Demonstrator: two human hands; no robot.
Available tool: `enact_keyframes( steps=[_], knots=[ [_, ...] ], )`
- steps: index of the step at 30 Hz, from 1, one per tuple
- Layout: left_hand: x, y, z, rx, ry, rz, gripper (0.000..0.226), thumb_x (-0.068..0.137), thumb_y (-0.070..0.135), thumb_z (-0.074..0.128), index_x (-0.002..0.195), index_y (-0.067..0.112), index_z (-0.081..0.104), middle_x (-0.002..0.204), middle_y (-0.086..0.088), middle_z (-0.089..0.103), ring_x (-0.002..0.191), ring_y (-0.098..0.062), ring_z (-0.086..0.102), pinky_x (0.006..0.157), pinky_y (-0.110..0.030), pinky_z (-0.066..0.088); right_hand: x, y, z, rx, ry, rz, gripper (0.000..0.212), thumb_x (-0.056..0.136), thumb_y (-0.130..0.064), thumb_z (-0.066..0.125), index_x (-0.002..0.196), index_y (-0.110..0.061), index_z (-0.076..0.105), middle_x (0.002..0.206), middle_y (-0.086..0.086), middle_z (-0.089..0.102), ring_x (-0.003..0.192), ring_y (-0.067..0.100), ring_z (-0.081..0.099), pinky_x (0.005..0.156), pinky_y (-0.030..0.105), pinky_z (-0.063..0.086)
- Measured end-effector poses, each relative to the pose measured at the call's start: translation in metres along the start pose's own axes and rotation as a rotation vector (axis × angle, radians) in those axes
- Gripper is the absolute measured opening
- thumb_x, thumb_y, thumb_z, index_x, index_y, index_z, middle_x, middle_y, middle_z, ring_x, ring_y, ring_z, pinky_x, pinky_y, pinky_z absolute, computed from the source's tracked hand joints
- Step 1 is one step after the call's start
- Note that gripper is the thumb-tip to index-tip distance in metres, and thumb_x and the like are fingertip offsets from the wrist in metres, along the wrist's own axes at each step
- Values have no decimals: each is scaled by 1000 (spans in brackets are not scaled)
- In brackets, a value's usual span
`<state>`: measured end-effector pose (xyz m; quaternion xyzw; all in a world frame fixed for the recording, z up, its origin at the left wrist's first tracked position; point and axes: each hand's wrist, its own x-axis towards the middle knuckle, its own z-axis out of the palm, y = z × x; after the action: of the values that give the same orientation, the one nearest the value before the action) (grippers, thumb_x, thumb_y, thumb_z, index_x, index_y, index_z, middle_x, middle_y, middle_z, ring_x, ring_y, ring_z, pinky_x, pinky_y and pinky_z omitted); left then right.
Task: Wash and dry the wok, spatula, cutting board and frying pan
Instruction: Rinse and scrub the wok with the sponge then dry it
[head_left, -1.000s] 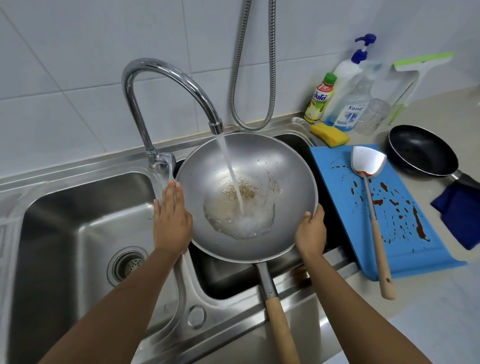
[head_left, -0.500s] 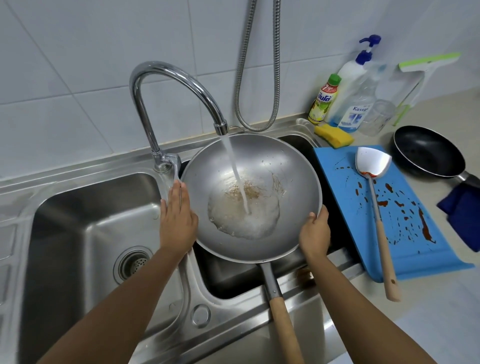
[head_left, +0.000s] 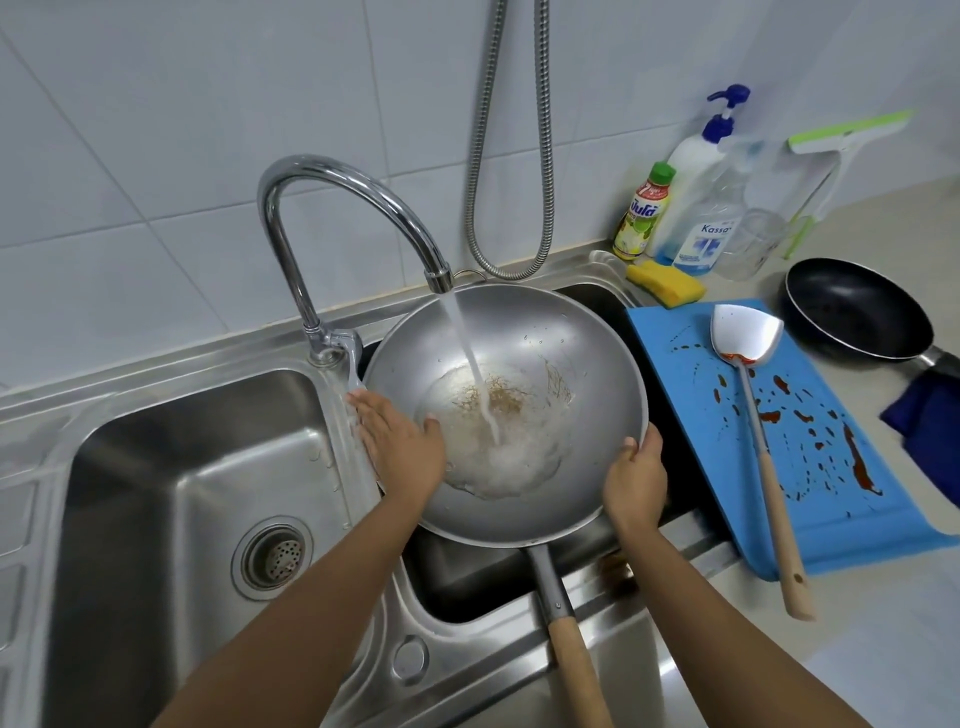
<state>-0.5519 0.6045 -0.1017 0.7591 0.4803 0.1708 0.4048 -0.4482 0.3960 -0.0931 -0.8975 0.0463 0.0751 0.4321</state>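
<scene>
A steel wok (head_left: 582, 364) with a wooden handle sits over the right sink basin under running tap water, brown residue and pooled water in its bottom. My left hand (head_left: 400, 441) lies flat with straight fingers on the wok's left inner wall and rim. My right hand (head_left: 636, 478) grips the wok's right rim, thumb inside. To the right, a metal spatula (head_left: 748, 358) with a wooden handle lies on a sauce-stained blue cutting board (head_left: 831, 493). A black frying pan (head_left: 852, 317) rests on the counter behind the board.
The chrome faucet (head_left: 337, 182) arches over the wok; a metal hose (head_left: 519, 156) hangs behind. The left sink basin (head_left: 182, 493) holds only its drain. A yellow sponge (head_left: 665, 291), soap bottles (head_left: 696, 187), a squeegee (head_left: 841, 145) and a dark blue cloth (head_left: 930, 421) sit at the right.
My left hand has moved from outside the wok's left rim onto the rim and inner wall. The water pool in the wok has grown. My right hand keeps its grip.
</scene>
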Motion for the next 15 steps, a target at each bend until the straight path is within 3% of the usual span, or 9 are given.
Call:
enact_keyframes(
  steps=[3,6,9,15],
  knots=[
    [-1,14,4,-87,83,1,95,95,25,53,149,2,-22,159,-17,-22,150,-30,-9,123,-44,1,1,1,0,-15,7,-2,39,107,-24,31,143,-11,36,115,17,64,102,34,62,86,44,53],
    [21,28,-2,-95,203,117,97,94,23,55,149,-2,-20,158,-22,-23,149,-30,-12,122,-41,-5,1,1,0,-26,18,-6,38,107,-24,31,141,-11,37,114,15,64,101,33,63,85,44,53],
    [56,43,-13,-2,236,187,93,92,21,52,149,-4,-17,157,-24,-21,149,-34,-13,121,-40,-8,0,-1,0,-20,15,-3,37,107,-24,32,141,-12,38,114,12,64,101,31,63,84,42,53],
    [80,37,-16,185,270,296,90,88,17,51,152,-3,-8,160,-24,-10,149,-35,-5,120,-46,0,1,-1,-3,3,5,-15,37,107,-23,33,141,-12,40,115,11,64,102,29,62,85,40,52]
  ],
)
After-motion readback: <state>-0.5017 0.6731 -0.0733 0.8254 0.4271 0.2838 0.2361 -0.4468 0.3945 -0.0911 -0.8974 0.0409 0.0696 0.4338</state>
